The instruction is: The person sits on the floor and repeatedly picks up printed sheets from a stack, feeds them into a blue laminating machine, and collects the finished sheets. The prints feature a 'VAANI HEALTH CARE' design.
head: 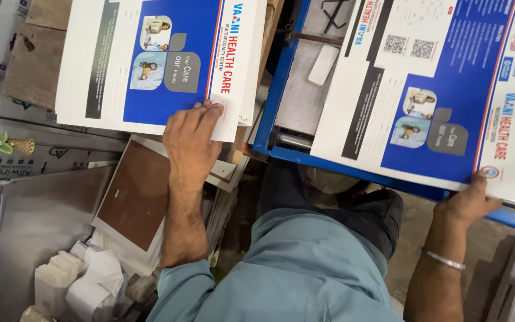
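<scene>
left hand [193, 140] flat, fingers released on sheet stack [150, 59] | right hand [469, 203] fingers pinching sheet [430, 89] edge over blue tray [281, 101]

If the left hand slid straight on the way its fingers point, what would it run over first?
Probably more of the printed sheet stack: the left hand already rests on its near edge, fingers pointing across it.

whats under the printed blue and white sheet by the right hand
A blue metal machine frame and its grey plate show beside the printed blue and white sheet held by the right hand; whatever is directly beneath is covered.
</scene>
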